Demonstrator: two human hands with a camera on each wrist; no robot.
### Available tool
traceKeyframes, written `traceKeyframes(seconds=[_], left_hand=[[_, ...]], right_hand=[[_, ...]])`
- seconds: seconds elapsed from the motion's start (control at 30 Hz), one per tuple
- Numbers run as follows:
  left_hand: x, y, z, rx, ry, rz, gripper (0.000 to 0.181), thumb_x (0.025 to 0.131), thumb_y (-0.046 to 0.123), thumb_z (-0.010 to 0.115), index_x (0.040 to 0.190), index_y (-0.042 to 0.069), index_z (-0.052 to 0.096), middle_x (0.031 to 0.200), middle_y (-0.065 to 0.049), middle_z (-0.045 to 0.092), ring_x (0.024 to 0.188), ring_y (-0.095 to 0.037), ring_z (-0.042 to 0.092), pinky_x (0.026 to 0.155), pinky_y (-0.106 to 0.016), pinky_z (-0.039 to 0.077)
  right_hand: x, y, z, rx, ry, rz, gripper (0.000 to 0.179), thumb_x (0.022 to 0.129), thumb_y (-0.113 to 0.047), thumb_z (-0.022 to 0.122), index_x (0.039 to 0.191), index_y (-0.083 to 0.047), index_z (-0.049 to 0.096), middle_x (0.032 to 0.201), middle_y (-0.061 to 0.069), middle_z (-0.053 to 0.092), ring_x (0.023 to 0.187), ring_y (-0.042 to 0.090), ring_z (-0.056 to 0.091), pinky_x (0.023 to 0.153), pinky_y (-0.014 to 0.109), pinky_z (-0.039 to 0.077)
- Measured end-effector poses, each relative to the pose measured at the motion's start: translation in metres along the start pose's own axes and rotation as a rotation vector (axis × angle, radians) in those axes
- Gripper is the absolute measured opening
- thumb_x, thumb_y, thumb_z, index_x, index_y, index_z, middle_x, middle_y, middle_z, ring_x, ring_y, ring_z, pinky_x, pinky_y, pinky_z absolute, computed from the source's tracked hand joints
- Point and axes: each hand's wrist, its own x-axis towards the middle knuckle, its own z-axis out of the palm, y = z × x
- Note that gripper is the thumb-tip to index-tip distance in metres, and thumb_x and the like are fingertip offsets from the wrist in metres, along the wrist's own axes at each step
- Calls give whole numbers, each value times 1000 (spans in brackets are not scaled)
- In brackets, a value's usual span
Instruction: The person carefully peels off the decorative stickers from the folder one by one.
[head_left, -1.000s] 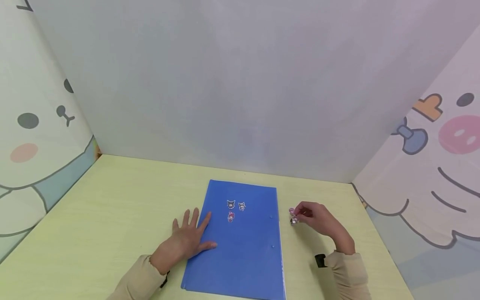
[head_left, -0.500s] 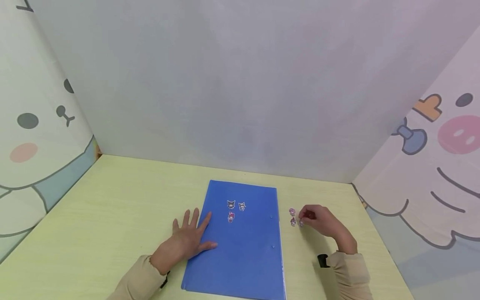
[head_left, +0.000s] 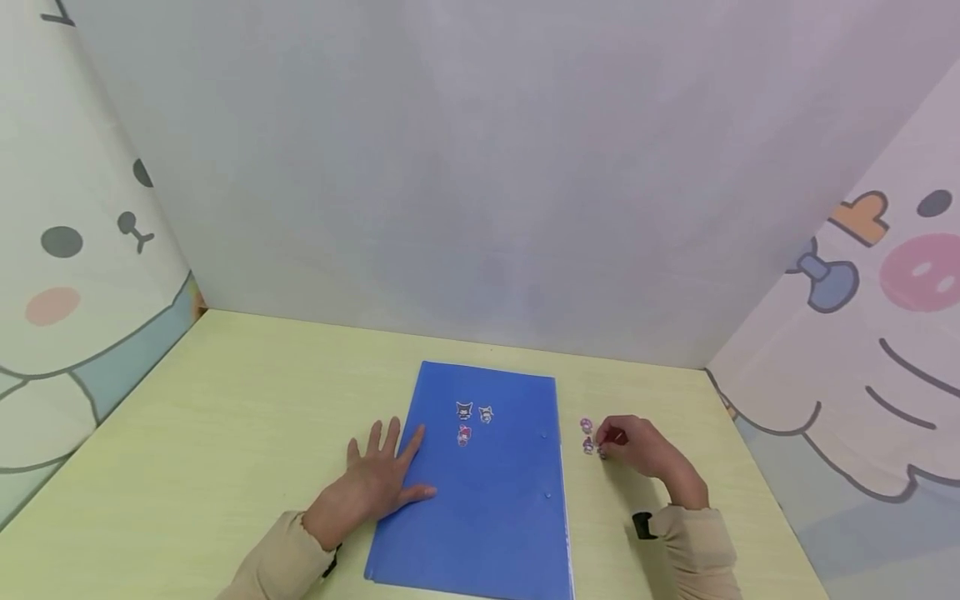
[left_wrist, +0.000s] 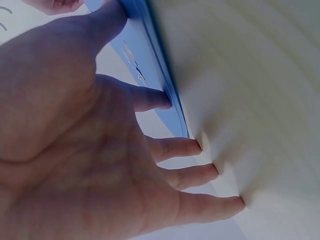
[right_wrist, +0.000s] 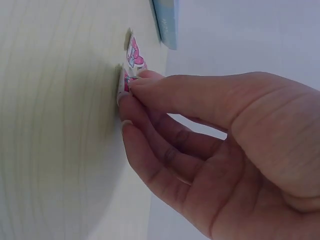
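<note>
A blue folder (head_left: 495,525) lies on the table with three small cartoon stickers on its upper part: a dark one (head_left: 464,411), a pale one (head_left: 486,414) and a pink-red one (head_left: 464,435). My left hand (head_left: 367,485) rests with spread fingers across the folder's left edge; in the left wrist view, the thumb and index finger (left_wrist: 152,99) touch the folder, the other fingertips the table. Right of the folder, my right hand (head_left: 641,447) pinches a small cartoon sticker (right_wrist: 123,86) between thumb and fingers, close to the table. Beside it lie two more stickers, one pink (head_left: 587,426) and one darker (head_left: 588,446).
The pale yellow table (head_left: 285,392) runs back to a plain light wall cloth (head_left: 480,183). Cartoon-printed cloths (head_left: 862,375) hang at both sides. Two small studs show near the folder's right edge.
My right hand has shifted slightly right and toward me from the loose stickers; two now show apart beside its fingers. The left hand stays on the folder.
</note>
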Motion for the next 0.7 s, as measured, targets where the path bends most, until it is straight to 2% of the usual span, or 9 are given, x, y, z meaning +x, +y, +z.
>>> traceKeyframes(seconds=[0.27,0.5,0.7], left_hand=[[-1,0,0,-5,11,-2,87,93,59,67,156,3,41,157,-33,32,146,-57,26,107,-78,24],[0,-3,6,-1,12,0,87,94,59,66,156,4,41,158,-33,31,145,-57,26,106,-78,25],[-2,1,-1,4,1,-3,86,94,58,66,155,3,41,158,-33,32,146,-56,25,107,-78,25]], right_hand=[[0,-4,2,11,12,18,10,94,7,67,91,-2,67,87,4,65,78,16,59,66,27,50],[1,-6,5,6,37,71,9,93,6,69,92,-2,65,90,6,65,78,18,60,66,30,50],[2,-6,5,-1,59,105,10,92,5,70,93,-1,62,92,8,65,79,20,60,68,32,50]])
